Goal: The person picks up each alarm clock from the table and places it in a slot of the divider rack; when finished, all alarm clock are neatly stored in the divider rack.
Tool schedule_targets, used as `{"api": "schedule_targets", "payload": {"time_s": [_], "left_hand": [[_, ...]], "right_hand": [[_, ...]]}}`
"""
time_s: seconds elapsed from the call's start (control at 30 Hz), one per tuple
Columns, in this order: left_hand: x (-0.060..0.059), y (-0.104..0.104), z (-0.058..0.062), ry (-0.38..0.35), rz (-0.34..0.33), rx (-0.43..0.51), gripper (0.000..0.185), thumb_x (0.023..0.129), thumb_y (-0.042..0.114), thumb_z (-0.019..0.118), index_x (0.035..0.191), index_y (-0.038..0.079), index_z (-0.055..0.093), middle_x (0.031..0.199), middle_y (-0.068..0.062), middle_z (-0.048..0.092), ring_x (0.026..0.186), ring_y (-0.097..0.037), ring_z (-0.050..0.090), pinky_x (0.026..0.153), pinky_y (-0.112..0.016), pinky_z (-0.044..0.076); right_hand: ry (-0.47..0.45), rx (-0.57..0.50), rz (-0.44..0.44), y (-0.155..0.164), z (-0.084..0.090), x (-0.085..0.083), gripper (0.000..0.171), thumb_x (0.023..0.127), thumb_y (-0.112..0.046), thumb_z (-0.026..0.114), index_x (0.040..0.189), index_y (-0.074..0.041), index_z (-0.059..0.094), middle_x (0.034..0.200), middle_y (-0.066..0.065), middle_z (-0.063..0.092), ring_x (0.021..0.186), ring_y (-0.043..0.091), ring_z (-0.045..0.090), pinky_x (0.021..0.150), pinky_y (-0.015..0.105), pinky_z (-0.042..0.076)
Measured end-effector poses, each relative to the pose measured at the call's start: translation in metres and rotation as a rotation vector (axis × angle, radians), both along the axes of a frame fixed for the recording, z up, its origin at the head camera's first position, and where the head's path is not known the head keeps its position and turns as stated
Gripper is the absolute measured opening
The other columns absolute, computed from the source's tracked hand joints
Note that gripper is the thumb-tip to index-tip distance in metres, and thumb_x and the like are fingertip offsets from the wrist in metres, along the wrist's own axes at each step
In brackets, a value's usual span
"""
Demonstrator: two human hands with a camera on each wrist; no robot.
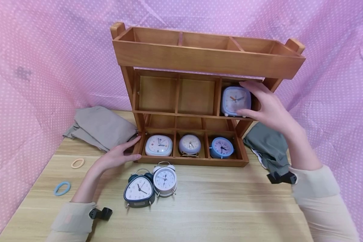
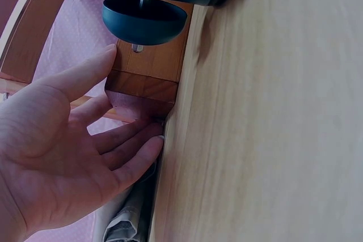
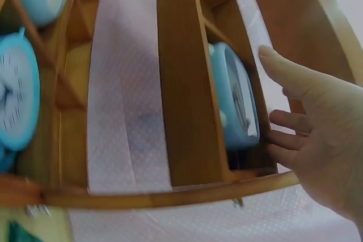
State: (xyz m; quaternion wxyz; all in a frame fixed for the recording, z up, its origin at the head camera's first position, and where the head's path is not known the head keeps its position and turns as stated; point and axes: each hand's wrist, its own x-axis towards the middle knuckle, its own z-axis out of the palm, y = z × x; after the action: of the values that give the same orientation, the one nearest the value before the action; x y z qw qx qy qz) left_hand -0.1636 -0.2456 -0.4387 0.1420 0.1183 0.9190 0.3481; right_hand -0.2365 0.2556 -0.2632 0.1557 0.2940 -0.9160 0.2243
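Relaxed and unclenched, the fingers and thumb of the right hand (image 1: 267,109) are parted beside the square clock (image 1: 233,98); a gap is shown between them in the right wrist view. This clock is held in the right compartment of the middle tray (image 1: 160,112) of a wooden rack (image 1: 127,84). By the left hand (image 1: 116,156), also loose-fingered, the left end of the bottom tray (image 1: 190,161) is touched. In that tray's compartments are kept, from left to right, a white clock (image 1: 158,145), a purple clock (image 1: 190,144) and a blue clock (image 1: 221,148). Just before its left part, a triangular clock (image 1: 139,190) and a twin-bell clock (image 1: 165,179) are stood side by side on the table (image 1: 224,201). The rack is flanked by a grey cloth (image 1: 104,126) and a green cloth (image 1: 269,146); farther left, a cream ring (image 1: 72,164) and a blue ring (image 1: 55,190) are laid. Above the middle tray, a divided top tray (image 1: 199,62) is mounted.
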Motion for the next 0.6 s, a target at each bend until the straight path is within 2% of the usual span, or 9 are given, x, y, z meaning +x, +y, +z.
{"api": "schedule_targets", "payload": {"time_s": [0.07,0.13,0.2,0.27,0.37,0.47,0.6], "left_hand": [[0.0,0.0,0.0,-0.001,0.001,0.0,0.084,0.098,0.053,0.064,0.166,0.026,0.022,0.168,-0.025,0.025,0.152,-0.054,0.025,0.12,-0.072,0.025],[0.0,0.0,0.0,-0.003,0.004,0.0,0.084,0.098,0.053,0.064,0.166,0.025,0.022,0.168,-0.025,0.025,0.153,-0.054,0.025,0.12,-0.073,0.025],[0.0,0.0,-0.001,-0.007,0.008,-0.002,0.084,0.098,0.054,0.064,0.166,0.025,0.022,0.168,-0.025,0.025,0.152,-0.054,0.025,0.119,-0.073,0.025],[0.0,0.0,-0.001,-0.01,0.01,-0.003,0.084,0.098,0.054,0.063,0.165,0.025,0.022,0.169,-0.025,0.024,0.152,-0.054,0.025,0.119,-0.073,0.026],[-0.001,0.0,-0.001,-0.013,0.009,-0.003,0.084,0.098,0.053,0.063,0.166,0.025,0.022,0.169,-0.025,0.024,0.152,-0.054,0.025,0.119,-0.073,0.026],[-0.001,0.001,-0.001,-0.011,0.008,0.002,0.083,0.098,0.052,0.064,0.165,0.026,0.022,0.168,-0.025,0.025,0.152,-0.054,0.025,0.119,-0.073,0.026],[-0.001,0.001,0.0,-0.008,0.005,0.001,0.084,0.098,0.054,0.064,0.166,0.028,0.021,0.168,-0.026,0.025,0.152,-0.055,0.025,0.119,-0.074,0.026]], "right_hand": [[0.067,-0.084,-0.001,-0.005,-0.009,0.007,0.078,0.08,-0.013,0.089,0.149,-0.012,0.054,0.153,0.015,0.053,0.143,0.035,0.048,0.122,0.043,0.038],[0.118,-0.156,0.003,-0.012,-0.019,0.016,0.073,0.078,-0.008,0.089,0.145,-0.009,0.059,0.148,0.015,0.057,0.137,0.034,0.053,0.118,0.026,0.039],[0.156,-0.234,0.023,-0.022,-0.029,0.025,0.069,0.078,-0.003,0.088,0.142,-0.008,0.062,0.145,0.014,0.06,0.134,0.03,0.056,0.114,0.016,0.037],[0.192,-0.302,0.058,-0.034,-0.041,0.033,0.067,0.077,-0.001,0.087,0.14,-0.007,0.064,0.143,0.014,0.062,0.133,0.028,0.058,0.115,0.015,0.038],[0.214,-0.387,0.141,-0.055,-0.06,0.044,0.065,0.078,0.003,0.085,0.139,-0.007,0.065,0.141,0.015,0.065,0.134,0.025,0.058,0.119,0.023,0.04],[0.148,-0.431,0.211,-0.077,-0.08,0.053,0.063,0.08,0.002,0.084,0.139,-0.006,0.064,0.141,0.014,0.065,0.134,0.024,0.059,0.117,0.024,0.043],[-0.058,-0.438,0.284,-0.109,-0.103,0.064,0.062,0.085,-0.006,0.083,0.143,-0.011,0.061,0.142,0.007,0.065,0.134,0.019,0.059,0.116,0.026,0.046]]}}
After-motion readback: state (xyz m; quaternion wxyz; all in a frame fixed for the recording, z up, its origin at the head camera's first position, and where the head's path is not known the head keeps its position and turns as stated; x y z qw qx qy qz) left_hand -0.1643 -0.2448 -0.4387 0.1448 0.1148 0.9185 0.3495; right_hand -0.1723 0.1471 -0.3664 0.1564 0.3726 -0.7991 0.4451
